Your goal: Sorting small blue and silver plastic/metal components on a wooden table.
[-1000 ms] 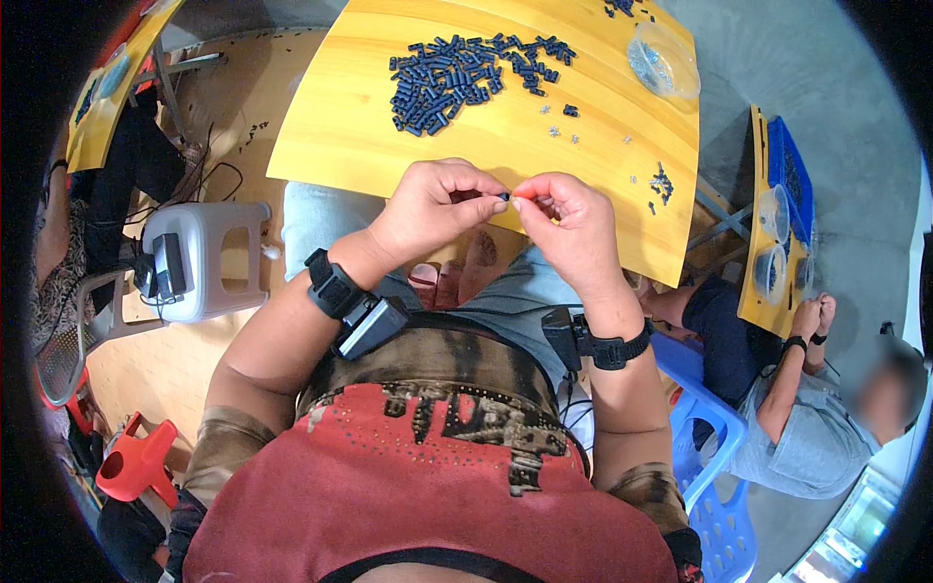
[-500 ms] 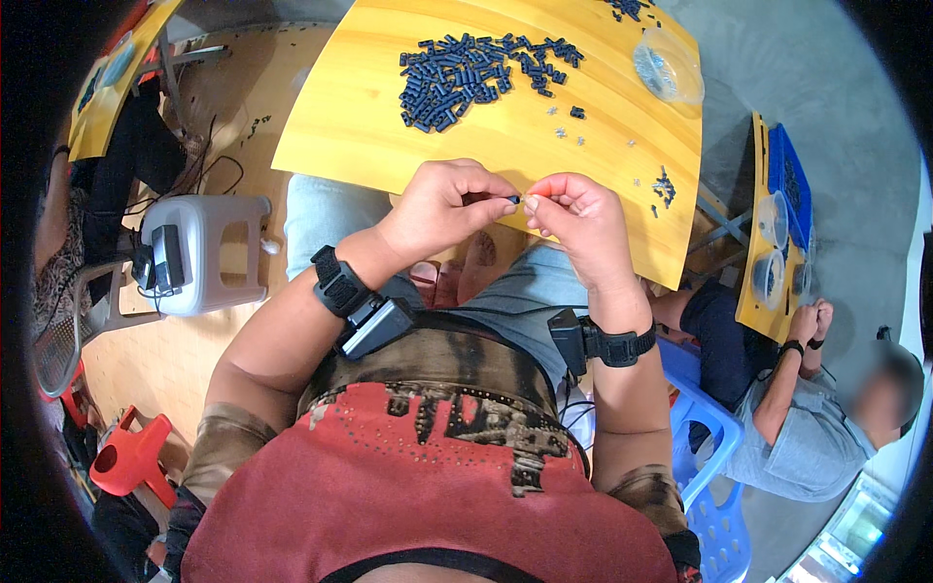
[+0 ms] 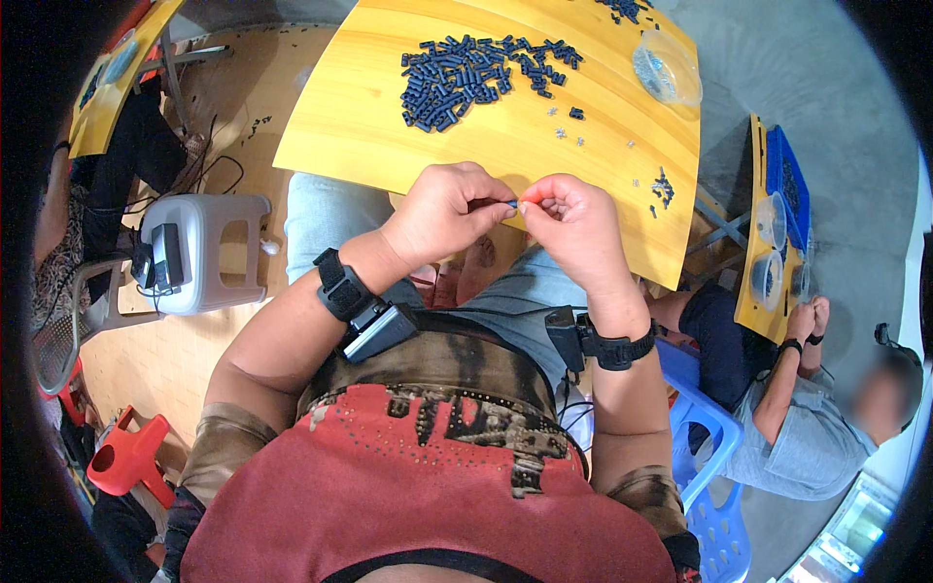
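Note:
Over the near edge of the yellow table [image 3: 340,117], my left hand [image 3: 445,209] pinches a small black cylindrical piece [image 3: 511,203] between thumb and fingertips. My right hand [image 3: 575,216] meets it at the piece's right end, thumb and forefinger pressed together. Whatever sits between those right fingertips is too small to make out. Beyond my hands lies a large heap of short black cylindrical pieces [image 3: 452,85]. One black piece [image 3: 576,114] rests apart from it, near several tiny silvery bits [image 3: 561,134]. A little group of small dark parts [image 3: 663,187] is to the right.
A clear round tub [image 3: 671,68] with small bits stands at the table's far right. To my left is a grey stool [image 3: 209,243] with a black device on it; a red stool [image 3: 131,457] is lower. Another person [image 3: 807,428] sits at the right beside a second yellow table [image 3: 753,282].
My right hand has shifted slightly left, closer against the black piece. The left hand keeps its pinch almost in place.

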The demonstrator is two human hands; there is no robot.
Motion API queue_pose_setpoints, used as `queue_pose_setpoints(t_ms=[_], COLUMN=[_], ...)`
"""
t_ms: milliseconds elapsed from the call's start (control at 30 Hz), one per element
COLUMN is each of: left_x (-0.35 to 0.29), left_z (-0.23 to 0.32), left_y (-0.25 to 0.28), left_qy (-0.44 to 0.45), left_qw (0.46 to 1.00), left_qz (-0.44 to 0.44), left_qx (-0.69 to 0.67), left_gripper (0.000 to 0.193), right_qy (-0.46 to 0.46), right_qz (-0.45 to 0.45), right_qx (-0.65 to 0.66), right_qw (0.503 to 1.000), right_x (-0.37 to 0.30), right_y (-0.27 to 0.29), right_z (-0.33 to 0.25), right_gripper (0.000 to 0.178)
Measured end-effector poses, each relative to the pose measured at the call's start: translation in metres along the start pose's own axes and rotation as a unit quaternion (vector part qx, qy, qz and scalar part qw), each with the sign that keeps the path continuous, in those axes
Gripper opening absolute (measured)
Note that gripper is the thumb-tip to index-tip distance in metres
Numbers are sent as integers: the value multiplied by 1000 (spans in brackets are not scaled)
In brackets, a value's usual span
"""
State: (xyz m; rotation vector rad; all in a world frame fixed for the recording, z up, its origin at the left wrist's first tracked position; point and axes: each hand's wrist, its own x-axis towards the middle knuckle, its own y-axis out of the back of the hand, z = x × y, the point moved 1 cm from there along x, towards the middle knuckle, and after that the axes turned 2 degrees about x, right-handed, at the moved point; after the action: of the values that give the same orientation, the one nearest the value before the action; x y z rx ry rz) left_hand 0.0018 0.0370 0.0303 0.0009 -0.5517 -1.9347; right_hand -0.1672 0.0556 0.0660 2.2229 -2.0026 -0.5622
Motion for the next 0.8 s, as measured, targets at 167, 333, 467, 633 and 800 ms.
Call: queue_pose_setpoints(t_ms=[167, 333, 467, 633, 800], left_x=[-2, -5, -9, -10, -10], left_z=[1, 6, -2, 2, 0], left_y=[1, 3, 2, 4, 4], left_qy=[-35, 27, 103, 244, 269], left_qw=[998, 999, 986, 918, 873], left_qz=[-8, 11, 19, -23, -14], left_qx=[55, -20, -132, -313, -407], left_gripper=[12, 12, 13, 17, 19], right_qy=[0, -2, 22, 123, 222], right_qz=[-50, -62, -16, 56, 73], right_qx=[-156, -37, 80, 1, -107], right_qw=[987, 997, 996, 991, 966], right_x=[3, 4, -3, -10, -14], right_y=[3, 2, -6, -7, -15], right_z=[-10, -3, -8, -2, -13], right_gripper=[7, 9, 14, 19, 20])
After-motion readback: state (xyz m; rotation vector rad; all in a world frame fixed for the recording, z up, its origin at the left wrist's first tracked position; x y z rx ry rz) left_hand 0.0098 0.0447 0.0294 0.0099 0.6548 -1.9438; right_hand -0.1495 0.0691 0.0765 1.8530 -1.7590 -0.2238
